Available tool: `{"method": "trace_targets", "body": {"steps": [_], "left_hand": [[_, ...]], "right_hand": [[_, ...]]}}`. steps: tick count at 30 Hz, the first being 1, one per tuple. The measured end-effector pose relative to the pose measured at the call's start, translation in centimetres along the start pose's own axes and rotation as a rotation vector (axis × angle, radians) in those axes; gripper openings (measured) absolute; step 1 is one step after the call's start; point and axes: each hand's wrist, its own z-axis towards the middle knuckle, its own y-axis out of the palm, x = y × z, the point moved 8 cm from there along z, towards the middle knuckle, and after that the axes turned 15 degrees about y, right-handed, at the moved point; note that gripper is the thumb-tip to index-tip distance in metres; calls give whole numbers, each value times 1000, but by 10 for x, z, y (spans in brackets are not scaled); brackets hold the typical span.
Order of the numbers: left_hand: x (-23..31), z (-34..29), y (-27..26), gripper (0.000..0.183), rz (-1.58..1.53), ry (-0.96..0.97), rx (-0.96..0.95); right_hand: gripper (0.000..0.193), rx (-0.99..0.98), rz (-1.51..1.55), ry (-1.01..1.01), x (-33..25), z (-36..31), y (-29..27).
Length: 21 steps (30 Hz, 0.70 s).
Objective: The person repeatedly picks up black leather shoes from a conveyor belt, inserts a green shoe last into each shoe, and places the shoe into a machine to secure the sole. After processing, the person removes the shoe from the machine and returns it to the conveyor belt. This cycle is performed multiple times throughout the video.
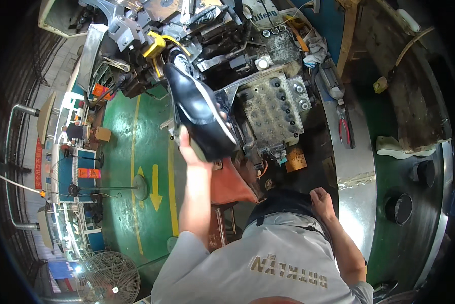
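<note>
1. Left hand (191, 152) gripped the black shoe (199, 109).
2. Shoe was positioned at the front edge of the machine (263, 109).
3. Right hand (322, 202) was curled beside the trousers (283, 201); contents could not be determined.
4. Pliers (344, 129) lay toward the far end of the bench (356, 218).

Left of the left hand (189, 152), a yellow painted arrow (155, 188) marks the glossy green floor (120, 162), with a brown cardboard box (103, 134) farther left and a round wire-caged fan (108, 278) nearer the body. Beyond the right hand (322, 201) lie red-handled pliers (344, 131); to its right sits a squat black cylinder (398, 208).
</note>
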Motion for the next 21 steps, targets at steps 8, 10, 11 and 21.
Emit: {"method": "trace_targets", "body": {"steps": [8,10,11,21], "left_hand": [[-130,-99,53,126,-143,-268,-70],[-161,-119,48,125,-50,-354,-94],[-177,-129,40,124,10,-408,-144],[-245,-133,60,94,278,-523,-290]], "right_hand": [[53,-433,347,-219,-175,-82,-2],[74,-553,306,-286,-202,-100,4],[86,-550,249,-322,-209,-106,7],[98,387,-153,-311,-134,-129,-90]]}}
